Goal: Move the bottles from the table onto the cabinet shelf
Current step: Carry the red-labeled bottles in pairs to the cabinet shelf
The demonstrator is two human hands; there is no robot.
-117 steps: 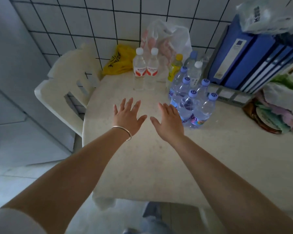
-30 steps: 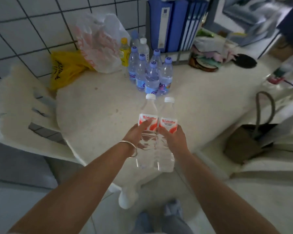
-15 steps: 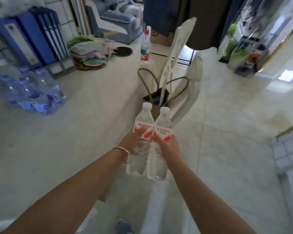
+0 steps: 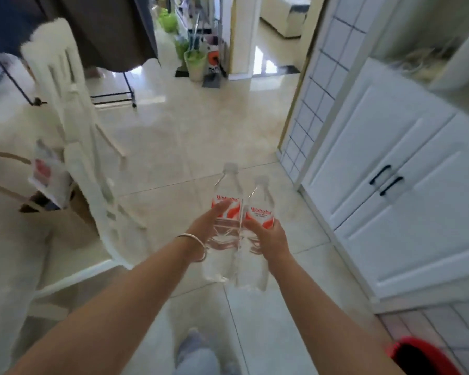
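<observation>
Two clear water bottles with red-and-white labels and white caps are held upright side by side over the tiled floor. My left hand (image 4: 207,223), with a silver bangle on the wrist, grips the left bottle (image 4: 226,196). My right hand (image 4: 268,239) grips the right bottle (image 4: 260,209). A white cabinet (image 4: 390,190) with closed doors and black handles stands to the right of the bottles. The table with the other bottles is out of view.
A white plastic chair (image 4: 73,136) stands at the left with a brown bag (image 4: 57,217) beside it. A red bucket (image 4: 423,358) sits at the bottom right. Dark clothes hang on a rack (image 4: 92,31) at the back left, and green items (image 4: 194,60) stand by a doorway.
I have turned right, away from the table, carrying both bottles. The table and the other bottles have left the view and the white cabinet has come in on the right.
</observation>
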